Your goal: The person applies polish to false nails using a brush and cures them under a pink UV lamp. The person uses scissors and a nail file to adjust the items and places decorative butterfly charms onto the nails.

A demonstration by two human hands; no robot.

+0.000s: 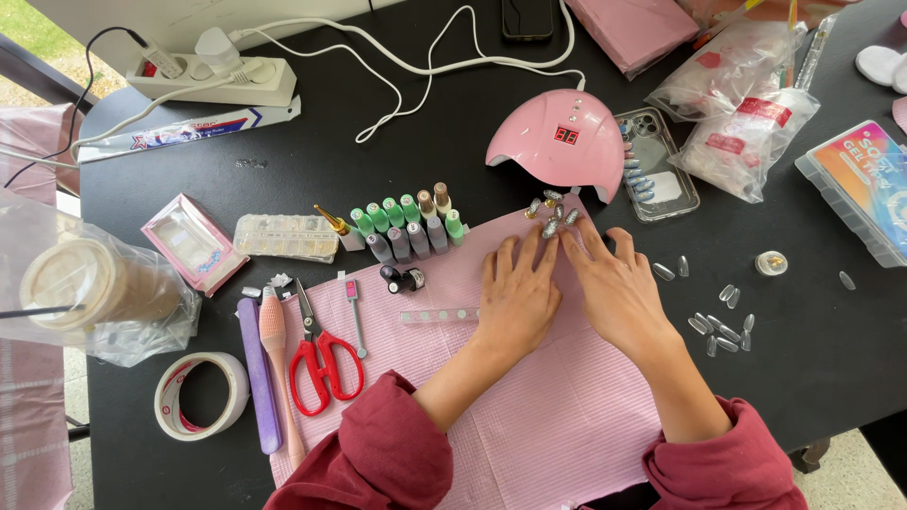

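Left hand (pixel 515 300), right hand (pixel 614 297), flat, fingertips meeting

- Nail-art work desk, home or small salon; cannot tell which.
- Black tabletop (pixel 283 170) carries a pink dome-shaped nail-curing lamp (pixel 559 140).
- Row of small green and grey polish bottles (pixel 402 229).
- Loose clear false nail tips (pixel 723 326); clear bags of nail tips (pixel 746 104).
- Pink checked paper mat (pixel 529 416).
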